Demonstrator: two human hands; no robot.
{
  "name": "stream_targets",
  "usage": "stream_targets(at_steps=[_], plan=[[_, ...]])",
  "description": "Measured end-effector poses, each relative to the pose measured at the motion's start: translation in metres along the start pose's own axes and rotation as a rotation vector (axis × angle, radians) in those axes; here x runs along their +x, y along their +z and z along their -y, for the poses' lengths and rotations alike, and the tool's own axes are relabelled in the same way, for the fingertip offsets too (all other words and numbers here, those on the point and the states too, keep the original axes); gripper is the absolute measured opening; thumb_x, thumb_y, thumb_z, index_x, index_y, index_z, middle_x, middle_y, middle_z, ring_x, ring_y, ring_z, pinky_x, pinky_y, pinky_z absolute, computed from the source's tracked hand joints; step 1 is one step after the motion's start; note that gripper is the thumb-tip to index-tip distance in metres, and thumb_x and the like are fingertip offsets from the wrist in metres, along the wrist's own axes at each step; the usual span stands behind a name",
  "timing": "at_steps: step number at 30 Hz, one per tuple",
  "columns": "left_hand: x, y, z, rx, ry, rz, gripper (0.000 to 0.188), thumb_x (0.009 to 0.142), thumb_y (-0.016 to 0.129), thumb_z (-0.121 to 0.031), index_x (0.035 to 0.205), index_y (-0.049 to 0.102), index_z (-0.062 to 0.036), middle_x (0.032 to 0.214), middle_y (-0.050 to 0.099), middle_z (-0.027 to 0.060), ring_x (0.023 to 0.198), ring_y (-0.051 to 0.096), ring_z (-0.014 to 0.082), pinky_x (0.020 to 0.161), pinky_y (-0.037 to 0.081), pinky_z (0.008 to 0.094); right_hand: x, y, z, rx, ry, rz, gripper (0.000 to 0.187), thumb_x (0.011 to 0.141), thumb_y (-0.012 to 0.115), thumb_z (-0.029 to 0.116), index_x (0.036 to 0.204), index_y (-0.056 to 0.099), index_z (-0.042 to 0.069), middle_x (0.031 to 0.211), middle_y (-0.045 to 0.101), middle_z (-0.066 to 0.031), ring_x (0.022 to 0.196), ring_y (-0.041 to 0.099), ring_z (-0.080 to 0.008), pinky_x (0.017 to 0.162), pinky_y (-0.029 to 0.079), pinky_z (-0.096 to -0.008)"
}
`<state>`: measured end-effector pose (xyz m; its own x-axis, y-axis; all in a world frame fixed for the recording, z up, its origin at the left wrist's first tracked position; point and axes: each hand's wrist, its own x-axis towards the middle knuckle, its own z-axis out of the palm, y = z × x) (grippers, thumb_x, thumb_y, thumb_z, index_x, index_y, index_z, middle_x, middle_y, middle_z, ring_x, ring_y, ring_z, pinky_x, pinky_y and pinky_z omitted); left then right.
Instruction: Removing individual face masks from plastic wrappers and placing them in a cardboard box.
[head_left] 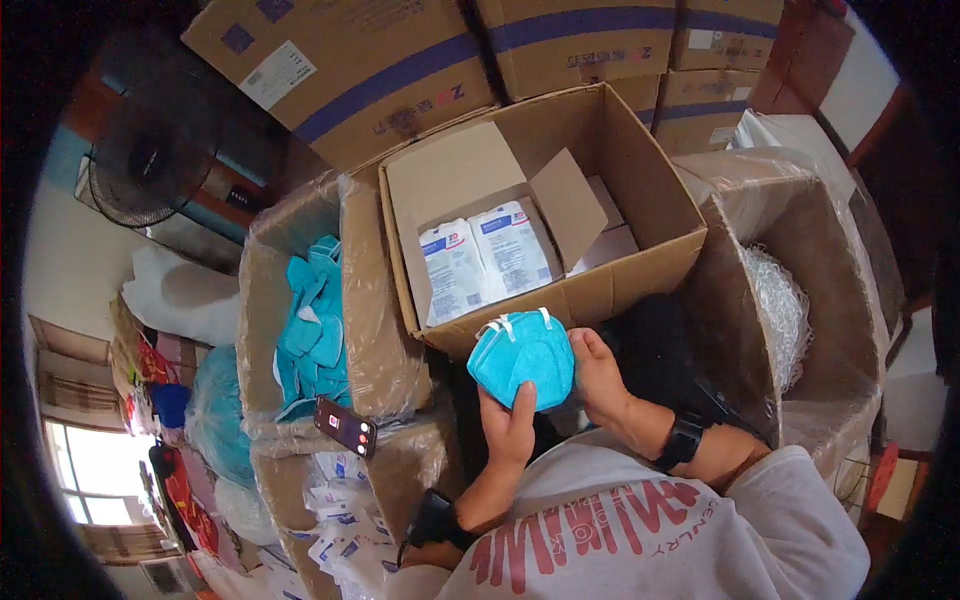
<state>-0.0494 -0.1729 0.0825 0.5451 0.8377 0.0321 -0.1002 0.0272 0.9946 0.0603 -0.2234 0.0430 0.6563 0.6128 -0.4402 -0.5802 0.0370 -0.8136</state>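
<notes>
Both hands, left [508, 425] and right [600, 375], pinch a teal mask stack [523, 357] by its edges, just below the open box [640, 170]. It looks light, soft, crushable; edges suit gripping.

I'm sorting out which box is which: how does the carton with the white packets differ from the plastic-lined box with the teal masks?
The open carton is bare cardboard; the lined box has clear plastic draped over its walls. The carton holds flat white sealed packets laid side by side; the lined box holds loose teal masks heaped up. Both are brown, open-topped cardboard. The stack of masks held in both hands matches the teal ones.
</notes>
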Motion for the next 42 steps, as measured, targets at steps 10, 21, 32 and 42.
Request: stream_targets(at_steps=[10, 21, 32, 42], plan=[[0.022, -0.03, -0.005, 0.409, 0.087, 0.134, 0.032, 0.088, 0.046, -0.018, 0.111, 0.048, 0.0044, 0.121, 0.04, 0.0153, 0.112, 0.041, 0.0242, 0.093, 0.032, 0.0316, 0.015, -0.023, 0.038, -0.501, -0.538, 0.113, 0.02, 0.09, 0.045, 0.019, 0.103, 0.05, 0.005, 0.091, 0.052, -0.003, 0.083, 0.049, -0.0098, 0.074, 0.043, -0.0247], [0.055, -0.042, -0.098, 0.748, -0.013, 0.667, 0.022, 0.082, 0.053, -0.017, 0.096, 0.054, 0.0006, 0.086, 0.057, 0.0164, 0.081, 0.057, 0.0296, 0.072, 0.043, 0.0335, -0.009, 0.007, 0.098, -1.0, -0.798, 0.956, 0.024, 0.081, 0.058, 0.026, 0.091, 0.055, 0.005, 0.091, 0.056, -0.0138, 0.09, 0.052, -0.0307, 0.082, 0.038, -0.0398], [0.074, -0.042, -0.087, 0.81, -0.043, 0.683, 0.022, 0.079, 0.059, -0.019, 0.091, 0.058, -0.0008, 0.088, 0.059, 0.0132, 0.084, 0.057, 0.0277, 0.072, 0.044, 0.0327, -0.017, 0.007, 0.06, -0.672, -0.434, 0.917, 0.026, 0.09, 0.043, 0.027, 0.094, 0.051, 0.002, 0.079, 0.058, -0.0203, 0.073, 0.057, -0.037, 0.063, 0.044, -0.0422], [0.074, 0.002, -0.078, 1.01, 0.352, 0.497, 0.024, 0.086, 0.045, -0.026, 0.082, 0.056, -0.0053, 0.075, 0.056, 0.0133, 0.074, 0.054, 0.0324, 0.064, 0.042, 0.0397, -0.012, 0.018, 0.051, -0.636, -0.367, 0.864, 0.03, 0.088, 0.047, 0.029, 0.095, 0.05, -0.001, 0.074, 0.057, -0.0142, 0.064, 0.056, -0.0206, 0.06, 0.044, -0.0327]])
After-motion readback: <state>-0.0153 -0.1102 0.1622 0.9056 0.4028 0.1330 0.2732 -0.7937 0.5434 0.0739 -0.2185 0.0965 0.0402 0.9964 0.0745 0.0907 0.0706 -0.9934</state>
